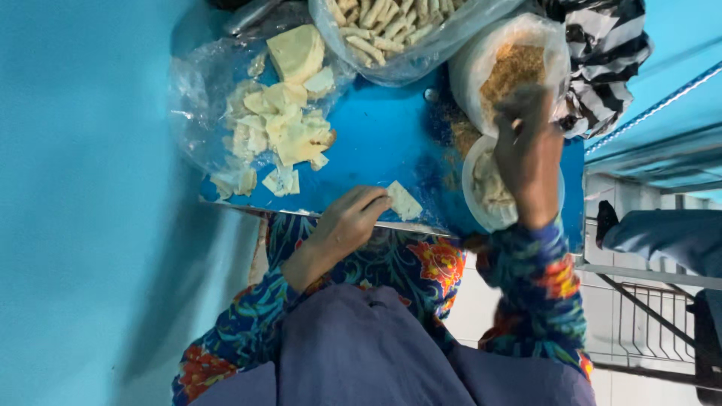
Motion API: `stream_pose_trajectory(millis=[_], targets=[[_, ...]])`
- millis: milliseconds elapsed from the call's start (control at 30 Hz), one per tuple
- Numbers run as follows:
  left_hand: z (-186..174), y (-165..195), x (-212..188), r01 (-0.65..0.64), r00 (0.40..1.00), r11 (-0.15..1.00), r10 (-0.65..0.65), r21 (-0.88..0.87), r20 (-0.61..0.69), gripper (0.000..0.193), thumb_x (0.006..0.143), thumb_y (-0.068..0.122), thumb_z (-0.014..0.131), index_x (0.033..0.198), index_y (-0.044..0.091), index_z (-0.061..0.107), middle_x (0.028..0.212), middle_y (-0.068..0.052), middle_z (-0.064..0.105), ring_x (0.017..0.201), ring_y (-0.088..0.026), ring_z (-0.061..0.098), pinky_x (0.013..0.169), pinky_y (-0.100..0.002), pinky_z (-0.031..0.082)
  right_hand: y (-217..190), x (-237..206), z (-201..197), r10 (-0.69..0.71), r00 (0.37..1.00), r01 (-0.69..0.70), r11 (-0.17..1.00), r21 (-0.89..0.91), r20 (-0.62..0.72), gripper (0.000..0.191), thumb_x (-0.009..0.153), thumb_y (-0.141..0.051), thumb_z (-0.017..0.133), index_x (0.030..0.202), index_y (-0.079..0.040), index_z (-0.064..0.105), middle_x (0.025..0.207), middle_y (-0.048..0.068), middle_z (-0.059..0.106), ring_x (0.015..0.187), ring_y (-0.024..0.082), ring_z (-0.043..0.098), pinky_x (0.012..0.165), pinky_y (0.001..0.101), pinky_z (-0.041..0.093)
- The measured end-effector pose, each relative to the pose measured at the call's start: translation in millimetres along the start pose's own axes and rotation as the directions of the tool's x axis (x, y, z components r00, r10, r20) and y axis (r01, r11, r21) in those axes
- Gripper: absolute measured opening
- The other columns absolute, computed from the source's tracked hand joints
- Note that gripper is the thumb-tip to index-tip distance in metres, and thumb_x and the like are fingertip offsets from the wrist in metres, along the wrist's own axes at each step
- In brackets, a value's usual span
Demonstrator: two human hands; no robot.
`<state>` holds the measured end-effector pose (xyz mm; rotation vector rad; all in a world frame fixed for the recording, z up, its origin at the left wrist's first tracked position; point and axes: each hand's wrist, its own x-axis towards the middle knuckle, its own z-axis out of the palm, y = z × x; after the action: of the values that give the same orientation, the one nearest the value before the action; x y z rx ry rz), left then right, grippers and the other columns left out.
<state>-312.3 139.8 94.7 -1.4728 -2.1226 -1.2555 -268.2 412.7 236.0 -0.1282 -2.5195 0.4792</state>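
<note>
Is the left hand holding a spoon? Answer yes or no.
No. The left hand pinches a flat pale wrapper on the blue board; no spoon shows.

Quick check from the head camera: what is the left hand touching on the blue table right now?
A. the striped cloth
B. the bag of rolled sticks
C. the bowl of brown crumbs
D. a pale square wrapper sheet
D: the left hand rests its fingertips on a single pale wrapper sheet near the front edge of the blue table, while the right hand is over the white bowls.
</note>
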Motion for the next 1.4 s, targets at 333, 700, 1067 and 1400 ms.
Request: stream_pose_trajectory(millis=[333,700,1067,1400], targets=[[-11,-9,-18,-0.047,0.999,0.999,0.047,-0.02,-0.021,0.026,0.089,-0.004,0.069,0.114,0.0,0.072,0.113,-0.013,0.068,0.108,-0.03,0.066,0.088,-0.043,0.057,33,74,63,-0.112,0.99,0.104,0.99,-0.093,-0.083,0.034,0.097,0.007,0.064,0.121,-0.002,0.042,0.085,0.024,0.069,0.081,0.047,0.069,0.069,0.0546,0.051],[-14,-11,-28,-0.029,0.996,0.997,0.035,0.069,-0.085,0.015,0.094,0.003,0.071,0.109,0.005,0.071,0.111,-0.009,0.067,0.109,-0.027,0.063,0.097,-0.045,0.051,-2,39,21,0.121,0.985,-0.144,0.97,0.194,0.126,0.034,0.102,-0.001,0.073,0.12,-0.002,0.044,0.086,0.014,0.068,0.076,0.024,0.069,0.066,0.0398,0.054],[-16,-3,-24,-0.005,0.996,0.98,0.024,0.201,-0.091,0.015,0.093,0.005,0.069,0.106,0.006,0.074,0.103,-0.005,0.066,0.101,-0.023,0.062,0.093,-0.042,0.048,-87,-82,69,-0.199,0.907,0.115,0.965,0.237,0.372,0.029,0.092,0.003,0.064,0.119,-0.002,0.054,0.108,0.018,0.07,0.096,0.037,0.071,0.079,0.0413,0.057],[-6,16,-29,0.007,0.993,0.941,0.035,0.337,-0.116,0.016,0.096,0.01,0.072,0.113,0.008,0.073,0.11,-0.003,0.07,0.104,-0.019,0.063,0.092,-0.042,0.044,-69,-110,50,0.003,0.976,-0.035,0.989,0.141,0.216,0.031,0.096,0.005,0.065,0.124,0.002,0.052,0.11,0.023,0.07,0.098,0.038,0.072,0.078,0.0419,0.057]])
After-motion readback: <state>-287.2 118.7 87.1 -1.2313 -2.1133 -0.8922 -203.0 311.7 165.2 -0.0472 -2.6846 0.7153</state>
